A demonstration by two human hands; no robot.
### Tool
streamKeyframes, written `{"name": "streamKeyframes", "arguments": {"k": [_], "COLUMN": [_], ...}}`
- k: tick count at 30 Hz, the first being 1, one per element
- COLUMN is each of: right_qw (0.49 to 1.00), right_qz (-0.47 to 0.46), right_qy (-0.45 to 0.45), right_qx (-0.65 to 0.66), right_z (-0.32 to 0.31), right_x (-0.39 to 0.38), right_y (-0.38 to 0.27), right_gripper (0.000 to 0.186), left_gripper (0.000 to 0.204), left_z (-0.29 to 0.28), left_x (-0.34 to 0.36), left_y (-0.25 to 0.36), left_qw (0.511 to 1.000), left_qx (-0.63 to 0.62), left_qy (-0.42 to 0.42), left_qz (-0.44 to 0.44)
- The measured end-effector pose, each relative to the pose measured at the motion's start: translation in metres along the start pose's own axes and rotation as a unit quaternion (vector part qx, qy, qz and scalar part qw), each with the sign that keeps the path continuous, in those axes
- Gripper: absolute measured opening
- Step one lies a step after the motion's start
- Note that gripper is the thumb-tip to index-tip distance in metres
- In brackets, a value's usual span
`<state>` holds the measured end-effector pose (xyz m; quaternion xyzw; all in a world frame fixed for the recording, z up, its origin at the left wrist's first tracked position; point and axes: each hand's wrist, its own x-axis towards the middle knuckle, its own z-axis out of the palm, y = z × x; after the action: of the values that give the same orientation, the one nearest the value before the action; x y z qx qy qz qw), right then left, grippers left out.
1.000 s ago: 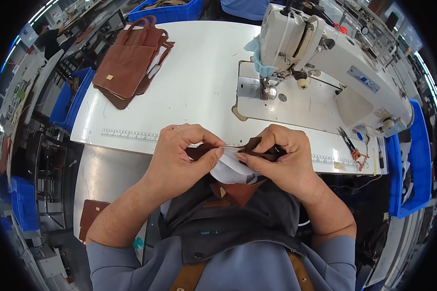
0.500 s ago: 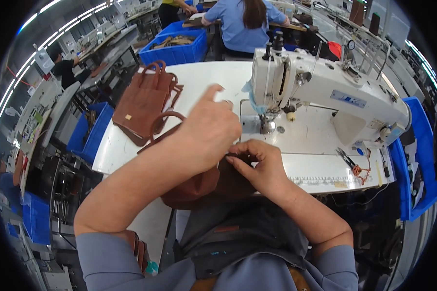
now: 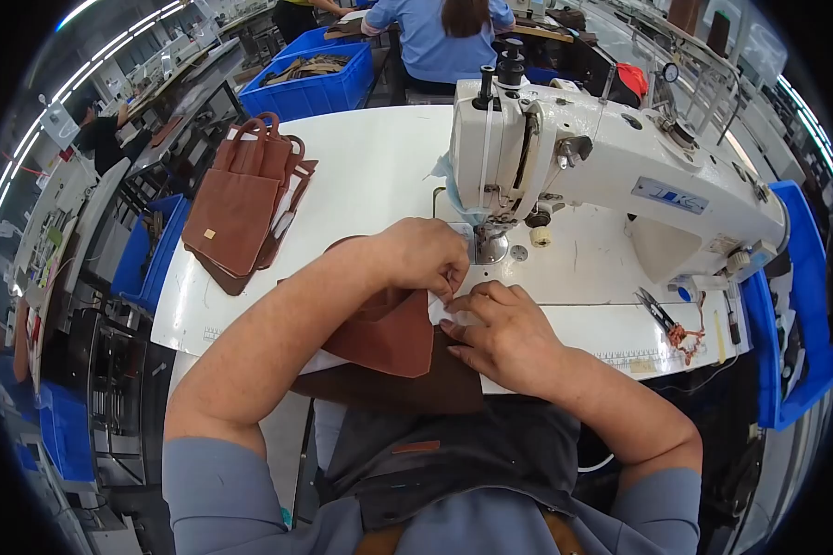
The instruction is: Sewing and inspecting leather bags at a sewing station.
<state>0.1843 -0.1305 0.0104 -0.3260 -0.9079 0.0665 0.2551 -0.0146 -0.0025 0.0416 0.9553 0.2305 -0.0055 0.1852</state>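
A reddish-brown leather bag piece point(image 3: 389, 340) lies at the table's front edge, over a dark brown panel point(image 3: 403, 387). Out of its right edge sticks a crumpled white piece of thin material point(image 3: 441, 311). My left hand point(image 3: 421, 254) reaches over the leather, fingertips pinched at the top of the white piece. From the right, my right hand point(image 3: 514, 338) has bent fingers closed on the same white piece, close to the left fingertips. Both hands are just in front of the presser foot point(image 3: 491, 248) of a white sewing machine point(image 3: 583, 153). My left forearm covers part of the leather.
Stacked brown leather bag pieces point(image 3: 241, 208) with handles lie at the left. Scissors point(image 3: 655, 310) and a tangle of orange thread point(image 3: 685, 340) are at the right. Blue bins point(image 3: 782, 370) flank the table. A person in a blue shirt point(image 3: 444, 42) sits beyond it.
My left hand has come down from a raised, blurred position to pinch beside the right fingers. The leather piece has shifted, and the white material now shows. The whole view has moved slightly.
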Motion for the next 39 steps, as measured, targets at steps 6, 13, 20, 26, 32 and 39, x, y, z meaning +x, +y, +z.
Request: {"name": "streamKeyframes", "arguments": {"k": [6, 13, 20, 26, 32, 39], "right_qw": [0.999, 0.996, 0.999, 1.0, 0.999, 0.997], "right_qz": [-0.016, 0.035, 0.006, -0.002, 0.023, 0.011], "right_qy": [-0.001, -0.071, -0.026, 0.013, -0.008, 0.002], "right_qx": [-0.036, -0.039, -0.034, -0.025, -0.026, -0.076], "right_z": [-0.004, -0.008, -0.006, 0.001, -0.001, -0.012], "right_x": [-0.002, -0.011, -0.008, -0.004, -0.01, 0.0], "right_y": [-0.004, -0.004, -0.002, 0.007, 0.011, 0.038], "right_gripper": [0.033, 0.035, 0.034, 0.035, 0.032, 0.033], "left_gripper": [0.021, 0.013, 0.014, 0.036, 0.023, 0.026], "left_z": [0.003, 0.015, 0.068, 0.063, 0.072, 0.064], "left_x": [0.012, -0.041, -0.075, -0.075, -0.068, -0.038], "left_y": [-0.017, 0.095, 0.09, 0.068, 0.059, 0.038], "left_qw": [0.994, 0.959, 0.931, 0.946, 0.941, 0.94], "left_qx": [-0.098, 0.218, 0.245, 0.178, 0.135, 0.117], "left_qy": [-0.057, 0.181, 0.27, 0.267, 0.306, 0.317], "left_qz": [-0.001, -0.011, -0.012, -0.054, -0.05, -0.042]}}
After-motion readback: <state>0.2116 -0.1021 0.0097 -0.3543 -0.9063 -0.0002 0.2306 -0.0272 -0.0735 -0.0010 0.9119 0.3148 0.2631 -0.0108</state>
